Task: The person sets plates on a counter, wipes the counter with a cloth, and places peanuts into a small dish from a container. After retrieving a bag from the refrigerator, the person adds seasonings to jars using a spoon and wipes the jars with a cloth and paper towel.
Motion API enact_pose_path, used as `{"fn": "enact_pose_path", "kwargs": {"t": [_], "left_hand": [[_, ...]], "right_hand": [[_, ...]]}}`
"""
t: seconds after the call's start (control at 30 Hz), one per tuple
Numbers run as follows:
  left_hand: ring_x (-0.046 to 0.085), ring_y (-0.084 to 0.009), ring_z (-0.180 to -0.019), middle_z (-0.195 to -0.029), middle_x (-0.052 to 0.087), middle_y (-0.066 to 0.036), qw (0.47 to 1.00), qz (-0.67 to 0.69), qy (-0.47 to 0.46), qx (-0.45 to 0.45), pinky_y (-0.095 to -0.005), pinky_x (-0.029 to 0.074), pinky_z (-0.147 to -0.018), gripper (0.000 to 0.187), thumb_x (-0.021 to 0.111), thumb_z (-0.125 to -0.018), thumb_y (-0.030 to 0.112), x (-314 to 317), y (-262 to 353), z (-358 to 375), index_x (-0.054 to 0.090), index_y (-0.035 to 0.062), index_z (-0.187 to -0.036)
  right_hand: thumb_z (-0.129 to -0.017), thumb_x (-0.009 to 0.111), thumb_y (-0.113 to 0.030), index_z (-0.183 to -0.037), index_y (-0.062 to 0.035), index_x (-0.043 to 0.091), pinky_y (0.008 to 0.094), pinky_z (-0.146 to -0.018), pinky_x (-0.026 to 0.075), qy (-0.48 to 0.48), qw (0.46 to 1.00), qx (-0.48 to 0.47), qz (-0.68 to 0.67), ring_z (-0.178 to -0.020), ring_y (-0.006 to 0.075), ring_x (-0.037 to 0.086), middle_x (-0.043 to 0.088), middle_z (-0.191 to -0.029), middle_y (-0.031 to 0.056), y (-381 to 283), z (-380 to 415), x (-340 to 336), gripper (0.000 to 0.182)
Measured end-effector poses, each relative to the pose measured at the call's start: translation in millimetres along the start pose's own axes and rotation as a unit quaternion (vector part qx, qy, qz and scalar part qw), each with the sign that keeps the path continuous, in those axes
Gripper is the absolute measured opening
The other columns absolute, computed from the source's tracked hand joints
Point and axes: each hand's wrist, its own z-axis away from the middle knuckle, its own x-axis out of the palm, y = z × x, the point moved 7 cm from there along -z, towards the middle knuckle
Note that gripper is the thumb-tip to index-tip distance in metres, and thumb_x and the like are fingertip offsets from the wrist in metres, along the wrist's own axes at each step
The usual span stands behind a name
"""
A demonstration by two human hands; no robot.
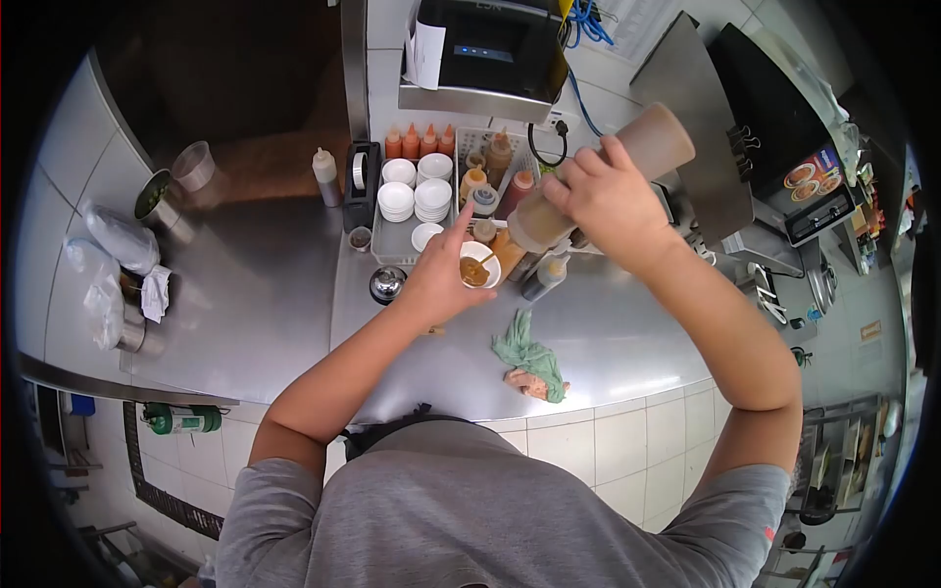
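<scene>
My left hand (pixel 440 279) holds a small white bowl (pixel 493 266) with brown sauce in it, tilted toward me above the counter. Closed round a large translucent squeeze bottle (pixel 655 140), my right hand (pixel 610 199) keeps it tipped with its nozzle end down at the bowl. Brown sauce shows in the lower part of the bottle and at the bowl. Behind the bowl, a tray (pixel 392 241) carries stacked white bowls (pixel 432 194), and a white basket (pixel 473 140) holds several sauce bottles.
A green cloth (pixel 526 345) lies on the steel counter (pixel 421 370) near its front edge. A bell (pixel 387 284) stands left of my left hand. Another squeeze bottle (pixel 544 278) stands right of the bowl. Plastic bags (pixel 123 238) are at the far left, a printer (pixel 495 59) behind.
</scene>
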Motion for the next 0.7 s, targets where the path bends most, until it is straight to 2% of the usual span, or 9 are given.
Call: {"fn": "enact_pose_path", "kwargs": {"t": [0.17, 0.27, 0.37, 0.47, 0.57, 0.6, 0.7], "left_hand": [[0.054, -0.0317, -0.107, -0.112, 0.054, -0.018, 1.000, 0.011, 0.010, -0.001, -0.0386, 0.041, -0.097, 0.116, 0.085, -0.057, 0.013, -4, 8, 3, 0.011, 0.0008, -0.146], [0.052, -0.0341, -0.110, -0.117, 0.054, -0.020, 0.999, 0.048, 0.020, -0.006, -0.0402, 0.041, -0.098, 0.114, 0.085, -0.059, 0.016, -11, 14, 2, 0.014, 0.0002, -0.146], [0.053, -0.0334, -0.109, -0.116, 0.055, -0.020, 0.997, 0.048, 0.058, 0.000, -0.0394, 0.041, -0.097, 0.114, 0.086, -0.058, 0.016, -24, 19, 0, 0.015, -0.0004, -0.145], [0.055, -0.0300, -0.107, -0.113, 0.056, -0.017, 0.993, 0.058, 0.103, -0.011, -0.0375, 0.043, -0.095, 0.114, 0.086, -0.058, 0.014, -43, 16, 4, 0.015, 0.0018, -0.146], [0.056, -0.0276, -0.105, -0.111, 0.057, -0.013, 0.988, 0.026, 0.149, -0.025, -0.0366, 0.044, -0.094, 0.113, 0.085, -0.058, 0.011, -68, -5, 18, 0.016, 0.0035, -0.147], [0.056, -0.0275, -0.104, -0.110, 0.057, -0.013, 0.985, 0.021, 0.169, -0.029, -0.0367, 0.044, -0.094, 0.113, 0.085, -0.058, 0.011, -75, -20, 26, 0.016, 0.0034, -0.146], [0.055, -0.0281, -0.106, -0.112, 0.056, -0.014, 0.974, -0.017, 0.216, -0.071, -0.0371, 0.044, -0.094, 0.112, 0.085, -0.057, 0.009, -94, -73, 58, 0.018, 0.0033, -0.146]], "right_hand": [[-0.074, 0.063, -0.013, -0.105, -0.0133, 0.060, 0.0413, -0.098, 0.036, 0.004, 1.000, 0.013, -0.008, -0.096, 0.0191, 0.054, 0.059, -0.089, 0.0016, 9, 6, -12, 0.030], [-0.071, 0.063, -0.010, -0.108, -0.0136, 0.058, 0.0426, -0.097, 0.037, 0.056, 0.994, 0.053, -0.073, -0.095, 0.0201, 0.054, 0.057, -0.090, 0.0017, 10, 15, 1, 0.037], [-0.067, 0.070, -0.012, -0.113, -0.0132, 0.057, 0.0429, -0.096, 0.037, 0.064, 0.973, 0.088, -0.202, -0.098, 0.0228, 0.053, 0.059, -0.097, 0.0035, 9, 20, 43, 0.048], [-0.060, 0.078, -0.015, -0.118, -0.0122, 0.055, 0.0427, -0.096, 0.038, 0.057, 0.894, 0.200, -0.396, -0.104, 0.0277, 0.052, 0.060, -0.104, 0.0080, 9, 12, 80, 0.063], [-0.053, 0.084, -0.018, -0.118, -0.0081, 0.054, 0.0416, -0.096, 0.038, 0.197, 0.764, 0.319, -0.524, -0.107, 0.0311, 0.052, 0.061, -0.107, 0.0108, 8, 6, 120, 0.072], [-0.053, 0.086, -0.015, -0.116, -0.0042, 0.052, 0.0397, -0.096, 0.040, 0.212, 0.738, 0.368, -0.524, -0.109, 0.0325, 0.052, 0.060, -0.110, 0.0149, 6, 6, 135, 0.072], [-0.053, 0.087, -0.014, -0.115, -0.0011, 0.052, 0.0389, -0.094, 0.043, 0.259, 0.594, 0.426, -0.631, -0.107, 0.0324, 0.055, 0.059, -0.111, 0.0172, -8, 3, 177, 0.073]]}}
